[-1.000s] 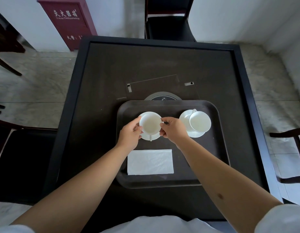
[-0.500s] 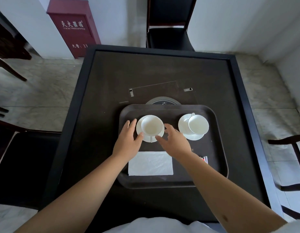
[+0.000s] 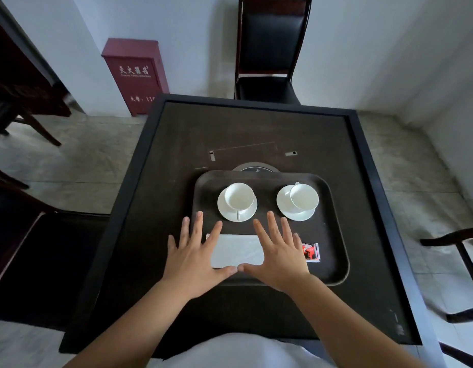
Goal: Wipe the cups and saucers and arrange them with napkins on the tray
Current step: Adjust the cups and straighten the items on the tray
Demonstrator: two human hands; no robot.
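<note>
Both hands hover spread flat over the near half of the dark tray [image 3: 333, 208], holding nothing: the left hand [image 3: 196, 257] has its fingers straight and fanned over the tray's near-left rim, the right hand [image 3: 279, 257] likewise over the middle, and the two thumb tips nearly meet. Between them lies the white napkin [image 3: 238, 251], flat on the tray floor and partly hidden under both palms; whether the skin actually presses on it cannot be told from here. Just right of the right hand a small red-printed packet [image 3: 311, 251] peeks out. On the far half of the tray stand two white cups on saucers: the left cup [image 3: 239, 195] sits upright on the left saucer [image 3: 236, 212], with its handle apparently pointing towards the near side, and the right cup [image 3: 303, 197] sits on the right saucer [image 3: 293, 211], well apart from the first pair. The crockery looks like glazed porcelain, so likely stiff, smooth, slippery and easy to chip (a cup also rides loose on its saucer), and it is best moved by the handle or with a thumb and fingers across the saucer's rim, kept level. The napkin should be light, soft and ready to crumple or slide; pinching a corner or flattening it with open palms would suit it. The tray rests on the dark table [image 3: 256, 123].
</note>
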